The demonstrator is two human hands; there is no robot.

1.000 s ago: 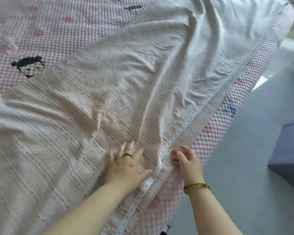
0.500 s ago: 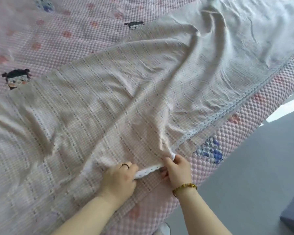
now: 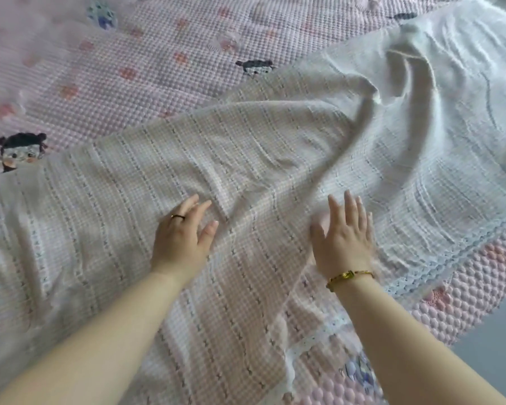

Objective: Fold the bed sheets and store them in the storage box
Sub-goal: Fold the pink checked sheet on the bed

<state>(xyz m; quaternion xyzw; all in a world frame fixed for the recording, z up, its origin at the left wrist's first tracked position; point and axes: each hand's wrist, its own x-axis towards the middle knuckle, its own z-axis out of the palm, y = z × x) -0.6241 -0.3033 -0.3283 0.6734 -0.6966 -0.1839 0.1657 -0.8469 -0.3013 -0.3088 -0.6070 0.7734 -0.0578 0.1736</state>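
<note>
Left hand [image 3: 181, 241] and right hand [image 3: 343, 238] lie flat, fingers spread, on the bed sheet [image 3: 246, 159]. Sheet is rumpled, spread along the bed's [image 3: 129, 68] near edge.

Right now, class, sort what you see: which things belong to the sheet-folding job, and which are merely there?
Job: checked bed sheet; left hand; right hand, both with straight fingers.
Merely there: pink quilted bed cover; ring; gold bracelet; grey floor.
</note>
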